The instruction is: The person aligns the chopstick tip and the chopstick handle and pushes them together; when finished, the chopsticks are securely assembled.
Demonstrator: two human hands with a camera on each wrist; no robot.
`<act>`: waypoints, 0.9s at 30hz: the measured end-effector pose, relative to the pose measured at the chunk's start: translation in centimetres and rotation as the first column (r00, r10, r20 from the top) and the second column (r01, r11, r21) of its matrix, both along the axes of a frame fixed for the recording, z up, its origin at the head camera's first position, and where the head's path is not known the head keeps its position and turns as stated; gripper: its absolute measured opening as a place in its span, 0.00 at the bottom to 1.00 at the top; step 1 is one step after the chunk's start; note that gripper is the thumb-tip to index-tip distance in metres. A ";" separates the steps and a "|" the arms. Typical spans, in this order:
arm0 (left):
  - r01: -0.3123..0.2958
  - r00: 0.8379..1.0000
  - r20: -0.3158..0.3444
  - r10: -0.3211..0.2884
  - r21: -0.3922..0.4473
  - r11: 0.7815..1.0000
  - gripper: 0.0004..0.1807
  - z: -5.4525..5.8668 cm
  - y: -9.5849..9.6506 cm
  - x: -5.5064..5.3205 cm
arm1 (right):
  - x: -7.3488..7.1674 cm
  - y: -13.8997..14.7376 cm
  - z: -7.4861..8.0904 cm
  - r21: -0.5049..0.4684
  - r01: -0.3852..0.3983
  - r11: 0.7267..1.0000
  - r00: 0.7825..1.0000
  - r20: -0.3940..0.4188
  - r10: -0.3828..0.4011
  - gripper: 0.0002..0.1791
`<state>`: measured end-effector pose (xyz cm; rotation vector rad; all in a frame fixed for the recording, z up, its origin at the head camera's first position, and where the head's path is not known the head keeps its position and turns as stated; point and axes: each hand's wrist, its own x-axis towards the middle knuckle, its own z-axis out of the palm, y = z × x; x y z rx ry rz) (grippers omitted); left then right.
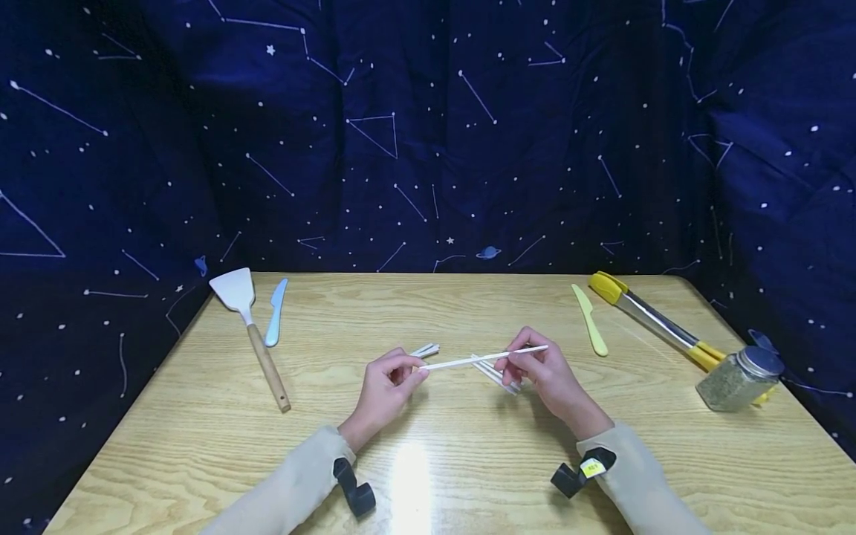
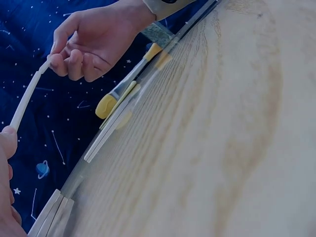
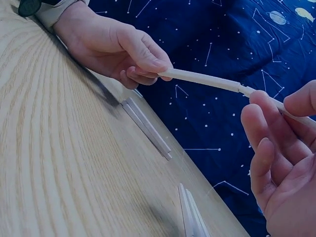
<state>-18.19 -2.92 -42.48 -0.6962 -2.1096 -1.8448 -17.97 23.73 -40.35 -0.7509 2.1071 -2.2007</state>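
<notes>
A thin white stick [image 1: 461, 362] spans the space above the table between both hands. My left hand [image 1: 389, 386] pinches its left end between thumb and forefinger. Farther along, my right hand [image 1: 542, 371] pinches it, and its tip pokes out past the fingers. The right wrist view shows a narrower, stepped spot on the stick [image 3: 202, 79] close to the right fingertips; whether this is a joint or a break I cannot tell. Short white sticks [image 1: 426, 350] lie behind my left hand, and several more white sticks [image 1: 493, 371] lie beneath my right hand, partly hidden.
On the left lie a white spatula [image 1: 261, 334] with a wooden handle and a blue knife [image 1: 276, 312]. To the right are a yellow-green knife [image 1: 590, 319], yellow-tipped tongs [image 1: 655, 318] and a glass jar of dried herbs [image 1: 738, 379]. A dark star-patterned curtain [image 1: 428, 186] hangs behind the table.
</notes>
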 end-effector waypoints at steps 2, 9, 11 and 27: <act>0.005 1.000 0.003 -0.005 0.004 1.000 0.02 0.0 0.0 0.0 | 0.0 0.0 0.0 0.038 0.019 0.999 1.000 0.001 -0.019 0.08; 0.021 1.000 0.009 -0.021 -0.004 1.000 0.02 -0.2 0.0 0.2 | 0.1 0.0 -0.1 0.104 0.042 0.994 0.999 -0.003 -0.042 0.05; 0.027 1.000 0.004 -0.027 -0.001 1.000 0.02 -0.2 0.0 0.1 | 0.0 0.0 -0.1 0.100 0.041 0.994 0.999 -0.011 -0.040 0.05; 0.055 0.998 0.008 -0.055 0.009 0.998 0.04 -2.6 1.0 -0.9 | -0.1 0.1 0.1 0.098 0.030 0.995 0.999 0.031 -0.033 0.06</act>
